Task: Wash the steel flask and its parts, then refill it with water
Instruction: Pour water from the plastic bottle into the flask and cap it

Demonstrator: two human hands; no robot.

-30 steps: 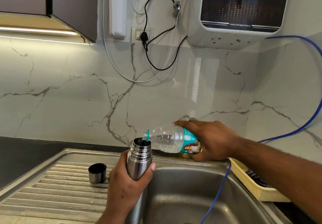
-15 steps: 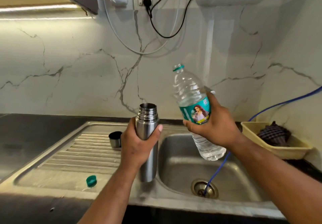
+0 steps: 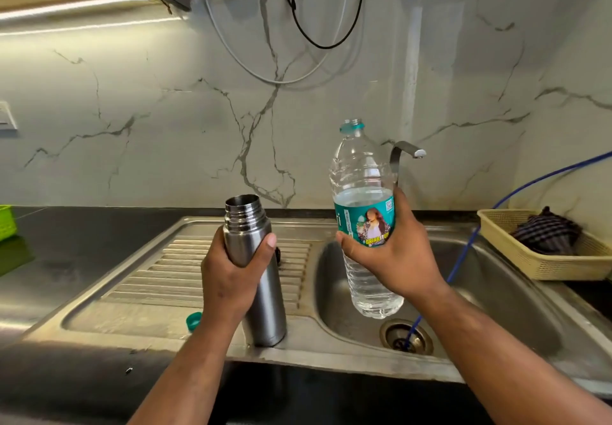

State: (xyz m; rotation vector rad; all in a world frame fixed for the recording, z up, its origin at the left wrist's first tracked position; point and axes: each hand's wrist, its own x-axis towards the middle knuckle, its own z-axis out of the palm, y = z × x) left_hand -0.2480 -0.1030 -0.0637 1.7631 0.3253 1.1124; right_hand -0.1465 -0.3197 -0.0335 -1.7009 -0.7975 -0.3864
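Note:
My left hand grips the steel flask around its upper body. The flask stands upright with its mouth uncapped, over the ribbed drainboard of the steel sink. My right hand holds a clear plastic water bottle upright by its teal label, above the sink basin. The bottle has no cap and is roughly half full of water. Its small green cap lies on the drainboard near my left forearm. The flask's steel cup is mostly hidden behind my left hand.
A blue hose runs from the right wall down into the basin drain. A beige basket with a dark checked cloth sits right of the sink. A steel tap spout stands behind the bottle. A green container is at far left.
A second ago the bottle was tipped over the flask's mouth, pouring. My right hand has since turned it upright and drawn it to the right, away from the flask. The view has tilted down.

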